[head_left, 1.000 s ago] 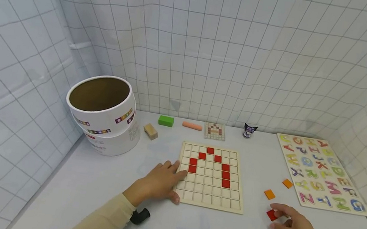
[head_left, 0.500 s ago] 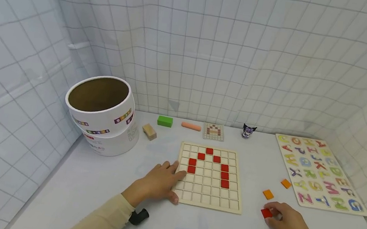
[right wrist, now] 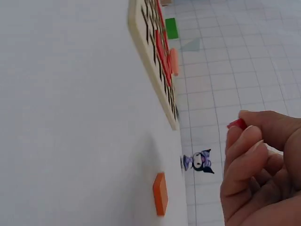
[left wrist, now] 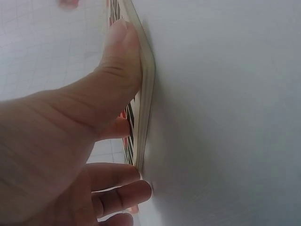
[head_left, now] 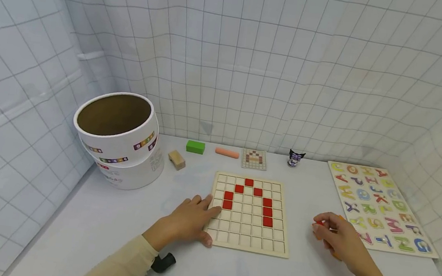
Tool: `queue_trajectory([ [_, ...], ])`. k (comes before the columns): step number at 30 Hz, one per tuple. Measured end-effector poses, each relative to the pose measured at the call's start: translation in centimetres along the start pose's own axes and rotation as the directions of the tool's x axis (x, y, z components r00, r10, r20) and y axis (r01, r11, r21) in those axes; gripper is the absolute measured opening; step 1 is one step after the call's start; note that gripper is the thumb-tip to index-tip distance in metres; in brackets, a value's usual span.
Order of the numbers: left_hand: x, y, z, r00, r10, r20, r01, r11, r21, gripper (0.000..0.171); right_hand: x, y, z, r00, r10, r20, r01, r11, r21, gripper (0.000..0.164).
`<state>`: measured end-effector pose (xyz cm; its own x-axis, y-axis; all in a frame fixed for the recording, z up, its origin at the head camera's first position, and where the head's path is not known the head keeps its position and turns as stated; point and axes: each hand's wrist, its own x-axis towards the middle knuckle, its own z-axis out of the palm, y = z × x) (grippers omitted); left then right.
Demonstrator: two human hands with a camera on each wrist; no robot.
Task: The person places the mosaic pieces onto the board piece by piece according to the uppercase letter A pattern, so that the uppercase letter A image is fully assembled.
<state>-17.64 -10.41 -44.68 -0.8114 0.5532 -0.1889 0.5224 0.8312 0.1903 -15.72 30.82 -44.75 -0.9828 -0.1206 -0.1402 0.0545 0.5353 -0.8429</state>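
My left hand (head_left: 190,221) rests on the left edge of a wooden grid board (head_left: 243,240), its fingers spread. In the left wrist view the thumb lies along the board's rim (left wrist: 146,101). Red square tiles (head_left: 267,211) sit in several cells, forming an arch. To the right of the board, my right hand (head_left: 340,242) pinches a loose red tile (right wrist: 237,124) between thumb and fingertips, lifted off the table. An orange tile (right wrist: 160,194) lies on the table under that hand. In the head view the hand mostly hides the orange tiles.
A white bucket (head_left: 115,157) stands at the left. Along the back are a wooden arch block (head_left: 177,160), green block (head_left: 195,147), orange stick (head_left: 227,153), pattern card (head_left: 254,159) and small figurine (head_left: 295,158). An alphabet board (head_left: 382,210) lies at the right.
My right hand has picked up the red tile from the table and moved it up and away, over the orange tiles. My left hand has stayed on the board.
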Motion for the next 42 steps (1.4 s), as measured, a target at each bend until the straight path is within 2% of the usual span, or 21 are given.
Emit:
queue_trajectory([
  [3,-0.1,-0.1,0.1,1.0,0.006,-0.005,-0.006,1.0,-0.002,0.092,2.2,-1.3,0.8,1.0,0.022,0.0,-0.022,0.986,0.162,0.048],
  [6,-0.1,-0.1,0.2,1.0,0.01,-0.003,-0.01,1.0,0.003,0.092,4.2,-2.7,2.8,0.998,0.05,0.032,-0.057,0.958,0.282,0.051],
  [10,0.0,-0.1,0.2,1.0,0.011,-0.002,-0.011,1.0,0.011,0.093,6.2,-5.1,6.9,0.995,0.012,0.103,-0.044,0.947,0.319,0.044],
  [14,0.0,-0.1,0.1,1.0,0.009,-0.002,-0.009,1.0,0.016,0.093,7.0,-7.4,11.2,0.982,-0.074,0.171,0.028,0.965,0.259,0.038],
  [17,0.1,-0.1,0.1,1.0,0.003,0.006,-0.003,1.0,0.02,0.093,7.1,-8.5,13.6,0.974,-0.1,0.206,0.061,0.981,0.185,0.032],
  [21,0.2,-0.1,0.2,1.0,-0.001,0.009,0.001,1.0,0.022,0.094,7.1,-9.0,15.8,0.97,-0.098,0.223,0.098,0.995,0.013,0.023],
  [24,0.2,-0.1,0.1,1.0,-0.003,0.003,0.003,1.0,0.028,0.094,7.1,-9.2,16.6,0.969,-0.115,0.219,0.142,0.984,-0.108,0.019],
  [29,0.1,-0.1,0.1,1.0,-0.003,-0.004,0.003,0.999,0.032,0.094,7.1,-9.6,17.2,0.967,-0.151,0.204,0.192,0.961,-0.2,0.017],
  [35,0.1,0.0,-0.1,1.0,-0.009,0.002,0.008,1.0,0.021,0.094,7.0,-9.5,16.5,0.969,-0.164,0.186,0.201,0.959,-0.201,0.018],
  [38,0.0,0.0,-0.1,1.0,-0.014,0.006,0.014,1.0,0.011,0.093,6.5,-8.8,14.0,0.976,-0.166,0.139,0.189,0.965,-0.18,0.022],
  [42,0.0,0.0,0.0,1.0,-0.019,0.01,0.019,1.0,-0.002,0.093,5.2,-6.9,8.2,0.993,-0.106,0.054,0.115,0.976,-0.184,0.03],
])
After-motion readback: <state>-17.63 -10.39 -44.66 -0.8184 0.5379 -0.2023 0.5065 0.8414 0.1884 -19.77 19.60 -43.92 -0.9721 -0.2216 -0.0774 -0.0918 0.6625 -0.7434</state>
